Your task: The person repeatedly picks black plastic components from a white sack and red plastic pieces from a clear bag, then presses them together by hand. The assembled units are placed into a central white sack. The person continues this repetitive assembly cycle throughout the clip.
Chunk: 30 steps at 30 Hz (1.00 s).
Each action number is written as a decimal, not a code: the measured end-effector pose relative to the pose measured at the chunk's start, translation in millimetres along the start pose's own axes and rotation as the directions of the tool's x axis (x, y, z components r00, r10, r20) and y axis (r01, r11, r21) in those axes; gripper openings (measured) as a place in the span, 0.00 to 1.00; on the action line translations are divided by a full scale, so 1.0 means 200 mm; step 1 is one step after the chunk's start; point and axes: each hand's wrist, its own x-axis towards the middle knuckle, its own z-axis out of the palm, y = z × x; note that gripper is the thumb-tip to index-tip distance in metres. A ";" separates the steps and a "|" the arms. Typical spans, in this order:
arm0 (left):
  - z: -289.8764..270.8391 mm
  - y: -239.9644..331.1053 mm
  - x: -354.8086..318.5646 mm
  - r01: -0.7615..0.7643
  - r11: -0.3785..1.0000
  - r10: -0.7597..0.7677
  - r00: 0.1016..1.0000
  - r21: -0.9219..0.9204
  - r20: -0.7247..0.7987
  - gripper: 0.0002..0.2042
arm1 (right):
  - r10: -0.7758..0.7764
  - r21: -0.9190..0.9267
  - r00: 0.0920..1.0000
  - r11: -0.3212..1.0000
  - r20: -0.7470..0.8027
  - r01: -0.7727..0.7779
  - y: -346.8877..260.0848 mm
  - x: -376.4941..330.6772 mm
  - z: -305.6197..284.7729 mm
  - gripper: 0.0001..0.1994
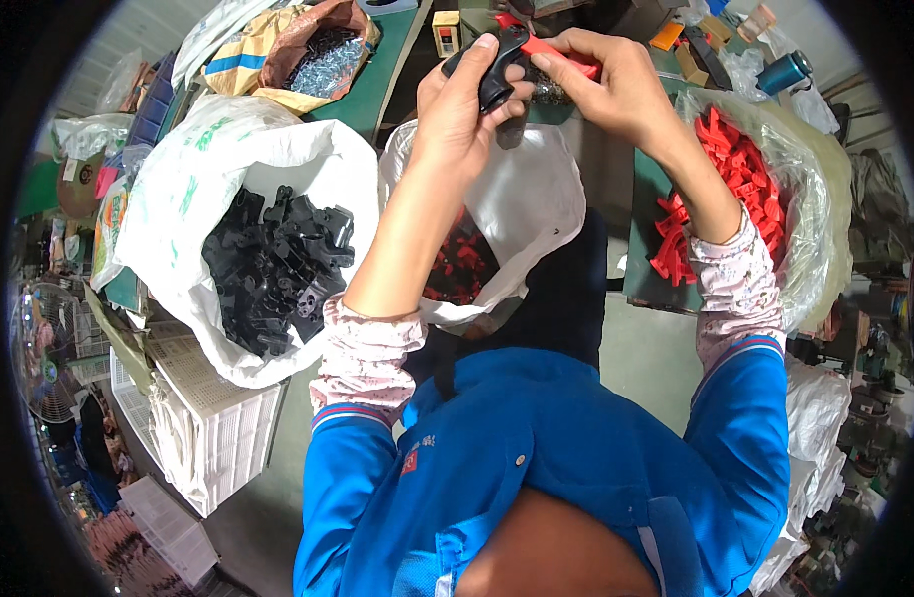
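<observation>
From the head view I'm watching the left hand (447,114) grasping a black piece (497,85), its long axis slanting up and rightward. The right hand (616,90), nearer the red piece (545,48), is pinching it; it's running leftward from those fingers (566,82) to the black one's upper end, beyond the middle white bag (551,179).

Nothing legible: faint green print (185,204) on a white sack (159,234), red badge (409,462) on a blue jacket (586,438).
</observation>
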 end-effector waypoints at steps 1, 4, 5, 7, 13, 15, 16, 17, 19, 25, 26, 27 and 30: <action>0.00 0.02 0.00 -0.003 0.999 0.003 1.000 0.054 0.000 0.15 | 0.078 0.036 0.997 0.996 0.023 -0.079 0.00 0.00 0.01 0.14; -0.03 0.00 0.02 0.031 0.985 -0.034 0.999 0.173 0.014 0.15 | 0.192 0.238 0.979 0.950 0.068 -0.203 0.10 -0.06 0.11 0.18; -0.04 0.00 0.02 0.048 0.982 -0.053 0.998 0.184 0.021 0.15 | 0.243 0.326 0.963 0.907 0.117 -0.268 0.10 -0.08 0.12 0.18; -0.11 0.00 0.00 0.109 0.984 -0.117 0.992 0.140 0.046 0.20 | 0.311 0.494 0.928 0.786 0.204 -0.372 0.03 -0.11 0.12 0.17; -0.52 0.12 -0.55 0.121 0.034 0.053 0.991 0.992 -0.123 0.23 | 0.570 0.506 0.774 0.598 0.276 -0.621 0.09 -0.59 0.06 0.22; -0.59 0.12 -0.77 0.189 -0.227 -0.036 0.979 0.955 -0.202 0.23 | 0.594 0.405 0.704 0.576 0.389 -0.710 0.10 -0.85 0.18 0.19; -0.63 0.09 -0.85 0.194 -0.266 -0.070 0.973 0.944 -0.220 0.23 | 0.593 0.393 0.594 0.445 0.544 -0.805 0.03 -0.91 0.20 0.20; -0.63 0.07 -0.89 0.202 -0.250 -0.089 0.969 0.947 -0.230 0.24 | 0.557 0.445 0.604 0.408 0.570 -0.797 -0.01 -0.97 0.27 0.21; -0.59 0.06 -0.92 0.258 -0.224 -0.059 0.959 0.940 -0.277 0.24 | 0.572 0.378 0.462 0.267 0.678 -0.886 -0.10 -1.02 0.34 0.22; -0.57 0.07 -0.94 0.299 -0.221 0.006 0.952 0.928 -0.305 0.23 | 0.576 0.429 0.518 0.296 0.632 -0.853 -0.09 -1.09 0.47 0.20; -0.59 0.06 -0.93 0.305 -0.241 -0.018 0.948 0.921 -0.319 0.23 | 0.573 0.446 0.529 0.294 0.625 -0.845 -0.08 -1.09 0.47 0.20; -0.66 0.00 -0.94 0.201 -0.219 -0.030 0.977 0.955 -0.212 0.21 | 0.602 0.450 0.533 0.300 0.595 -0.841 -0.08 -1.09 0.47 0.20; -0.72 -0.12 -0.89 0.379 0.135 -0.206 0.914 0.915 -0.348 0.17 | 0.660 0.371 0.514 0.360 0.547 -0.856 -0.04 -1.14 0.49 0.19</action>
